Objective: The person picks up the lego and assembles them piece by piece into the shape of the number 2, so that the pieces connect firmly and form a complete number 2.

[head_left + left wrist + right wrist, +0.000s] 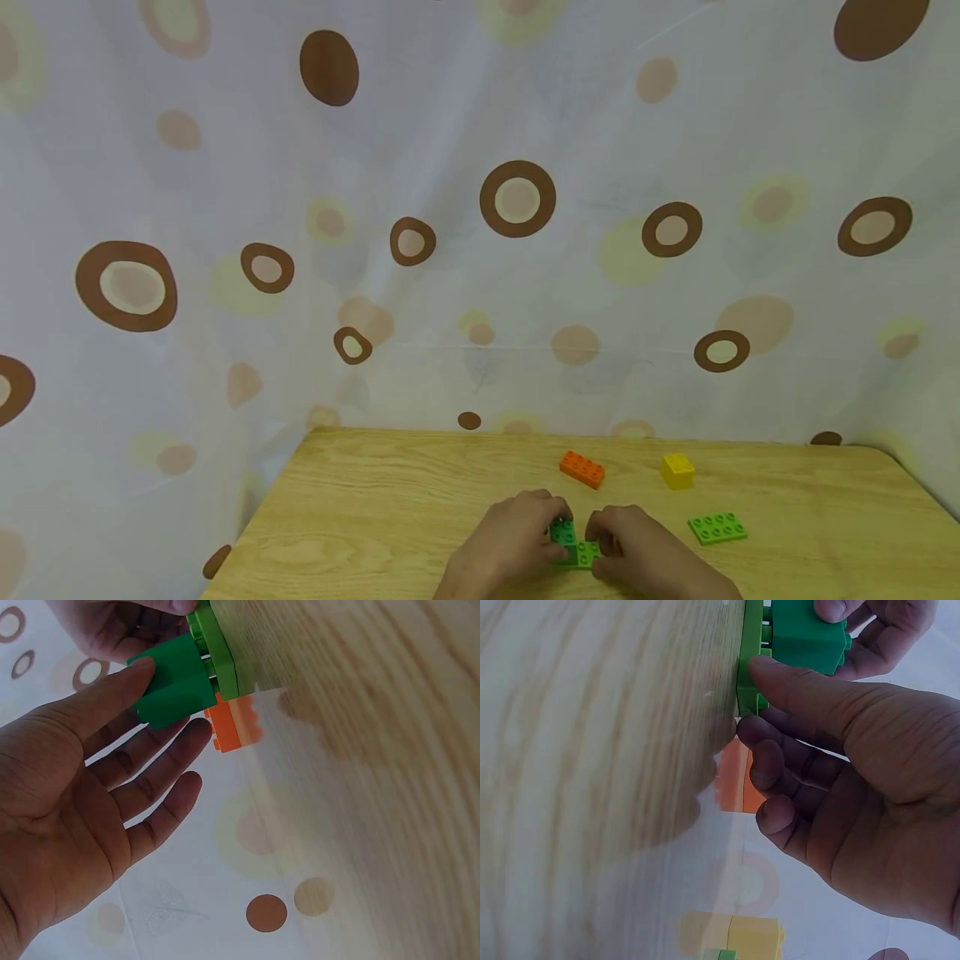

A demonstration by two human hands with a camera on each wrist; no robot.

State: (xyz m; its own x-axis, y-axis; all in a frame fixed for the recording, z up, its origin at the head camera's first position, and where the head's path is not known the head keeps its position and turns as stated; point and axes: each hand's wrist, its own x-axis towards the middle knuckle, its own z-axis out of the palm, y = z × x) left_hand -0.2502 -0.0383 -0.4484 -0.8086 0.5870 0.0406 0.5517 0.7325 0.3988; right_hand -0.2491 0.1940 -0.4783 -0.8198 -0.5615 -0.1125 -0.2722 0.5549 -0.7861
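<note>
My left hand (513, 535) pinches a dark green toy building block (180, 686), thumb on its near side and fingertips behind. Under the block is a light green studded plate (222, 656), low over the wooden table. A narrow gap with studs shows between block and plate in the left wrist view. My right hand (651, 550) pinches the free end of that plate between thumb and index finger. Its other fingers curl loosely below, close to the tabletop.
Beyond the hands on the wooden table (390, 500) lies an orange brick (582, 469). A yellow block (677, 472) stands to its right, and a second light green plate (717, 527) lies right of my right hand. A dotted curtain (435, 375) hangs behind the table.
</note>
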